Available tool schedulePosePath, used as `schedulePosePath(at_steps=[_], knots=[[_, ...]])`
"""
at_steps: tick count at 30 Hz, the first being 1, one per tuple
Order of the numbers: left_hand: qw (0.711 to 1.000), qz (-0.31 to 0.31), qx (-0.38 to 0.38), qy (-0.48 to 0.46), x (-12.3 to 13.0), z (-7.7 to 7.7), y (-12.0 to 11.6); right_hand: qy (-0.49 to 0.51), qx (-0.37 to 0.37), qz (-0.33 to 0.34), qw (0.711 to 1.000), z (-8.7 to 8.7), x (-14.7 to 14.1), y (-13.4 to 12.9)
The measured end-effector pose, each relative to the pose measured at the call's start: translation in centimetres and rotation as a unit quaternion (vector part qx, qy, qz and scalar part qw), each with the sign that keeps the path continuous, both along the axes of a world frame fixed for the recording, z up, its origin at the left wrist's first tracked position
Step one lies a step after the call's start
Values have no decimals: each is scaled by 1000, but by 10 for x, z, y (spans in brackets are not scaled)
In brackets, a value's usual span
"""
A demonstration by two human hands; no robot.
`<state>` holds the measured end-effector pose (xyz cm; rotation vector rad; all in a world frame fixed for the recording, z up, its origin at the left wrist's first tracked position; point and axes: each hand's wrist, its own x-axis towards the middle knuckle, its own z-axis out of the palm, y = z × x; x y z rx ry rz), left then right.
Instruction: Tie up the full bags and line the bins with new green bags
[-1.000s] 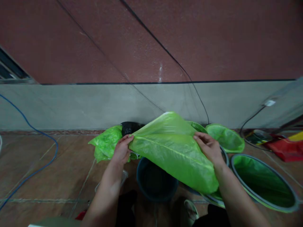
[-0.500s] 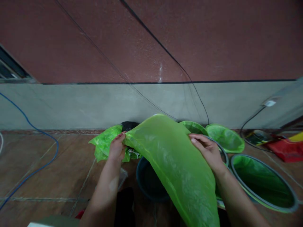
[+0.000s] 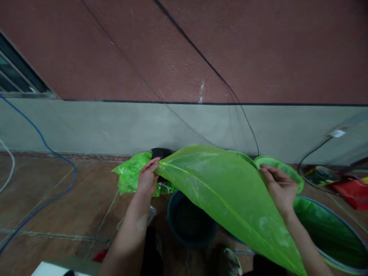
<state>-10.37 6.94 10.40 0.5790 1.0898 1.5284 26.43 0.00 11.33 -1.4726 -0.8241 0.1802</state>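
Note:
Stretched between my hands is a green plastic bag (image 3: 218, 184), puffed out and hanging down to the right toward my legs. My left hand (image 3: 148, 176) pinches one gathered end of it. With thumb and fingers closed on its upper right edge, my right hand (image 3: 278, 186) holds the other side. Below the bag stands a dark round tub (image 3: 191, 222), partly covered by it. Behind my left hand lies a crumpled bright green bag (image 3: 132, 174) beside a black bag (image 3: 161, 152).
To the right are a green-lined bin (image 3: 327, 230) and another green-lined container (image 3: 280, 165) by the wall. A red bag (image 3: 352, 191) lies at the far right. A blue hose (image 3: 73, 180) curves across the tiled floor at left. Black cable (image 3: 198, 44) runs down the wall.
My right hand has moved right and slightly down, pulling the green bag wider and tauter. My left hand keeps its pinch. The view has shifted a little, showing more of the tub.

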Motion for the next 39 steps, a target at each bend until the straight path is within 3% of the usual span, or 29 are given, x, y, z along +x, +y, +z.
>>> schedulePosePath(at_steps=[5, 8, 11, 15, 18, 23, 29, 33, 36, 39], knots=[[995, 79, -57, -10, -10, -7, 5, 52, 123, -93, 987, 3, 4, 2], [993, 90, -78, -7, -13, -9, 6, 39, 189, -154, 969, 0, 10, 4], [992, 91, -82, -7, -12, -9, 5, 19, 207, -161, 965, -2, 9, 3], [995, 65, -72, -13, -6, -3, 2, 38, 119, -77, 989, -5, -11, -2], [997, 48, -55, -26, -1, 1, 1, -46, 49, -5, 998, -4, -37, -9], [998, 36, -43, -25, 0, -1, 2, -263, -93, 142, 950, -9, -62, -13], [999, 7, -41, -13, -3, 0, 2, -259, -264, 63, 927, -37, -48, 5], [999, -1, -36, 0, -1, 3, 0, -230, -308, 80, 919, -42, -43, 9], [999, -21, -39, 20, 1, 5, -1, -229, -301, 134, 916, -38, -45, 8], [998, -18, -46, 44, 2, 6, -2, -197, -230, 143, 942, -34, -45, 7]])
